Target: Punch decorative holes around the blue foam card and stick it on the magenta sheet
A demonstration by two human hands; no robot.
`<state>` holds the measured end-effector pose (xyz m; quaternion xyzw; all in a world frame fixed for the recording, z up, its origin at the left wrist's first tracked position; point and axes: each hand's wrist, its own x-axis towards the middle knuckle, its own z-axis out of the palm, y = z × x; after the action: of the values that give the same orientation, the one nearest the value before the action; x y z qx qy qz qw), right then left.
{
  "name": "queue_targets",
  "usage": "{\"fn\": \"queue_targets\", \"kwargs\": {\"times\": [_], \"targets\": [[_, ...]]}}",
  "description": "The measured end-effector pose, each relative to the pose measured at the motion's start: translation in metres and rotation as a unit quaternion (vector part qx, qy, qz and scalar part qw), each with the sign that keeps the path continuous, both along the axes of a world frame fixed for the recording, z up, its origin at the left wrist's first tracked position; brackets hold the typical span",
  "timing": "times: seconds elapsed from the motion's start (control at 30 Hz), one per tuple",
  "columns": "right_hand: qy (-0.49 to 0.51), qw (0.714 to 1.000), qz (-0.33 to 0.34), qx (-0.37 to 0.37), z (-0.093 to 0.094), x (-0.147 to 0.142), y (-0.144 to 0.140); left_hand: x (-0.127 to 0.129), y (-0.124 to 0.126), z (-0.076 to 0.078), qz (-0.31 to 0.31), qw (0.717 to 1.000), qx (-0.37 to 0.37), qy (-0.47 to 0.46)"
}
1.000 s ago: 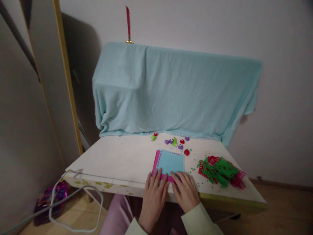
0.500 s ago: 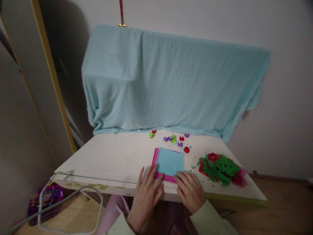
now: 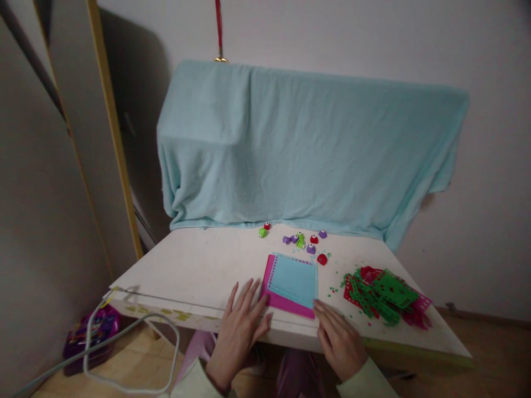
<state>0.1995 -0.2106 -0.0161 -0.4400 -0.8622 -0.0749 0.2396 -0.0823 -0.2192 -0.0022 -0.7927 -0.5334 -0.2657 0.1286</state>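
A light blue paper sheet [image 3: 293,281] with small holes punched along its edges lies over a magenta sheet [image 3: 287,305] near the table's front edge. Magenta shows along the left side and the bottom. My left hand [image 3: 241,330] rests palm down with spread fingers, the fingertips by the magenta sheet's lower left edge. With its fingers stretched out, my right hand [image 3: 339,338] touches the lower right corner of the sheets. Behind them stand several small craft punches, among them a red punch [image 3: 322,259], a purple punch [image 3: 311,249] and a green punch [image 3: 300,241].
A heap of green and red perforated paper [image 3: 381,296] lies on the right of the white table [image 3: 194,265], with paper bits around it. A light blue cloth [image 3: 311,149] hangs behind. A pale cable [image 3: 176,342] loops at the front left.
My left hand has drawn back left, off the lower part of the sheets. My right hand has shifted to their lower right corner, and more magenta shows below the blue sheet. The view has shifted slightly.
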Motion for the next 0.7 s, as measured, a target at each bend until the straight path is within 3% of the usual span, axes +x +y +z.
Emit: {"fn": "queue_targets", "kwargs": {"times": [0.1, 0.17, 0.27, 0.33, 0.4, 0.5, 0.7], "targets": [[0.056, 0.998, -0.032, -0.002, 0.003, 0.001, 0.000, -0.002, -0.002, 0.008, -0.002, 0.998, -0.014, -0.062], [0.093, 0.994, -0.057, 0.003, 0.015, -0.002, 0.002, -0.003, 0.002, 0.017, 0.004, 0.990, -0.022, -0.141], [0.139, 0.989, -0.043, -0.007, 0.040, -0.018, 0.013, -0.005, 0.023, 0.031, 0.014, 0.964, -0.033, -0.264], [0.161, 0.986, -0.010, -0.050, 0.052, -0.037, 0.024, -0.005, 0.045, 0.035, -0.016, 0.954, -0.056, -0.294], [0.167, 0.980, 0.016, -0.107, 0.055, -0.058, 0.036, -0.006, 0.069, 0.033, -0.080, 0.949, -0.110, -0.283], [0.164, 0.972, 0.045, -0.165, 0.045, -0.084, 0.051, -0.009, 0.094, 0.018, -0.179, 0.934, -0.211, -0.226], [0.175, 0.959, 0.044, -0.218, 0.026, -0.100, 0.062, -0.016, 0.101, -0.002, -0.184, 0.931, -0.258, -0.181]]}}
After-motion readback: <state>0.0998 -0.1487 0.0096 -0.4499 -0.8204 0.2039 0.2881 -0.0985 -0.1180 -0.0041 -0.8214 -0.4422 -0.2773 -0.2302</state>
